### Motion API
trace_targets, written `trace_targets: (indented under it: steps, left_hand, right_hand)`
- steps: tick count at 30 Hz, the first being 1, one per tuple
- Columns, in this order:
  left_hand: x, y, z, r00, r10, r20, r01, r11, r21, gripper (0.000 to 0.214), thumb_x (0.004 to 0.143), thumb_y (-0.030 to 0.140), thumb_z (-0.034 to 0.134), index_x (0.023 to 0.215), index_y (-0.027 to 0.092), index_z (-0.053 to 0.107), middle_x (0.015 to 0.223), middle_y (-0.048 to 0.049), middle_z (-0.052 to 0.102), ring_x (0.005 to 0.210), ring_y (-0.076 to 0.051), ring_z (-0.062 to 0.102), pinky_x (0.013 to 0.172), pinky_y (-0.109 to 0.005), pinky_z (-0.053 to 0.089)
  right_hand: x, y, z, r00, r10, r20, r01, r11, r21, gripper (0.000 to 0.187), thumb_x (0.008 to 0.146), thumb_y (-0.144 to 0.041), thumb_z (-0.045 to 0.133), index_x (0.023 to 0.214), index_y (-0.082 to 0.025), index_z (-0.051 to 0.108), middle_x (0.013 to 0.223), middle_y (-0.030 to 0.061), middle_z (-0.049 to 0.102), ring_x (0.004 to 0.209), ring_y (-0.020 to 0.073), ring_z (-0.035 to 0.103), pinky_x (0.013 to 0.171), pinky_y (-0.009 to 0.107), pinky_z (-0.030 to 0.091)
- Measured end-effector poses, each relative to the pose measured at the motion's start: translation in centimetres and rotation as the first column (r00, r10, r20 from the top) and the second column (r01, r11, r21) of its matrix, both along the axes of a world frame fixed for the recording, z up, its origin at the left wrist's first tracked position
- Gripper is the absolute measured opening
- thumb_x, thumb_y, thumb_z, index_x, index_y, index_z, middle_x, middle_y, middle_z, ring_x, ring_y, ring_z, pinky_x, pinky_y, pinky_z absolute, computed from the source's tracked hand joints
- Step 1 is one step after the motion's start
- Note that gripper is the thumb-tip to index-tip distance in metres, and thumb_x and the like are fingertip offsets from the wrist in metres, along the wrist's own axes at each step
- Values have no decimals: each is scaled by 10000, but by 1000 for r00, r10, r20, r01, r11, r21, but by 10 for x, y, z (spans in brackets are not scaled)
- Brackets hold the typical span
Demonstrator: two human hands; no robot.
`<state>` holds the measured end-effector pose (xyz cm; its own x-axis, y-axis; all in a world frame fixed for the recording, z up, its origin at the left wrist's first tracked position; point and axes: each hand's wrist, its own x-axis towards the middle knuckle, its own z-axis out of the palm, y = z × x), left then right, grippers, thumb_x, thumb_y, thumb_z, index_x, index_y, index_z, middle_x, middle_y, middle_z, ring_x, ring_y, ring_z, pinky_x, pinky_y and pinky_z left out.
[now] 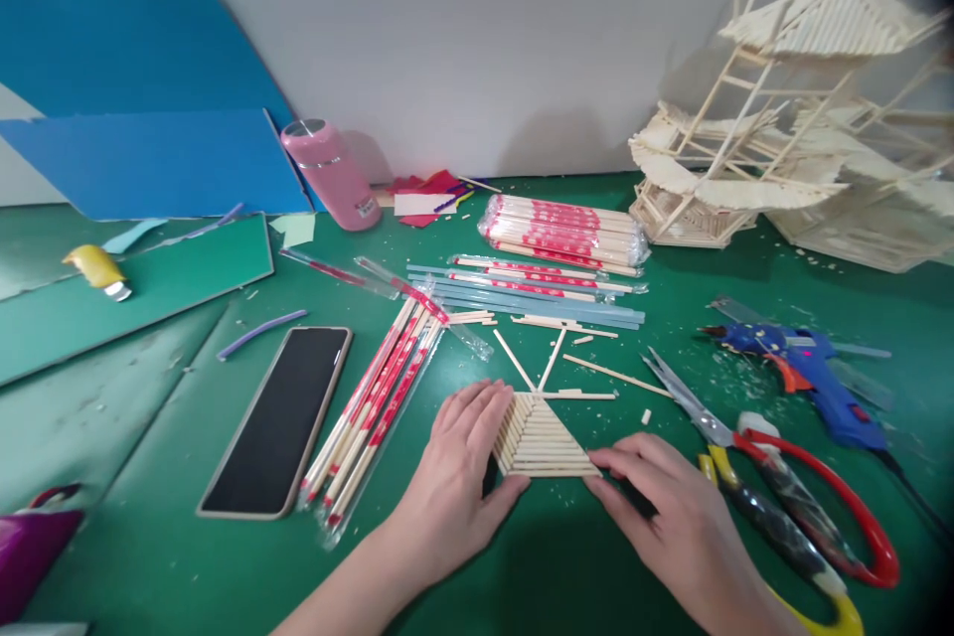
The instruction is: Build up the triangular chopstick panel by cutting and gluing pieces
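Observation:
Between my hands lies a small roof-shaped panel (548, 442) of wooden sticks laid side by side, with a few bare sticks (553, 358) fanning out from its far tip. My left hand (466, 462) grips its left edge, fingers over the far side and thumb at the near corner. At the near right corner, my right hand (663, 507) pinches the panel between thumb and fingertips. Just right of that hand are scissors (708, 417) with red and black handles, and yellow-handled cutters (775, 517) partly under them. Loose stick pieces lie beyond the panel.
A blue glue gun (820, 368) lies right, its cord trailing. Wrapped chopsticks (380, 397), a phone (279, 422) and glue sticks (529, 298) surround the work. Behind are a chopstick bundle (562, 229), a pink bottle (332, 174), blue boards (149, 159) and a stick-built pavilion model (745, 139).

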<state>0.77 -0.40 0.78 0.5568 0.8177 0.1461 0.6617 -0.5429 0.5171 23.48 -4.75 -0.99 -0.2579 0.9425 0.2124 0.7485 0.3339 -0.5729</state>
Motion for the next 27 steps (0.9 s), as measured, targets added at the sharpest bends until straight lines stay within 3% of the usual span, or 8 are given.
trace_targets:
  steps: [20, 27]
  left_hand:
    - [0, 2, -1, 999, -32, -3, 32, 999, 1, 588, 830, 241, 515, 1331, 138, 223, 1309, -155, 426, 1239, -295, 322, 1005, -522, 307]
    - [1, 3, -1, 1000, -5, -29, 6, 1000, 23, 599, 815, 228, 519, 1331, 151, 225, 1303, -153, 434, 1230, -299, 341, 989, -525, 330]
  right_hand:
    - [-1, 3, 1, 1000, 22, 20, -24, 995, 92, 120, 835, -143, 545, 947, -159, 583, 818, 50, 575, 728, 135, 556, 635, 284, 488]
    - [-2, 2, 7, 1000, 8, -5, -8, 1000, 18, 154, 836, -151, 525, 979, -156, 583, 815, 57, 572, 732, 151, 554, 620, 293, 485]
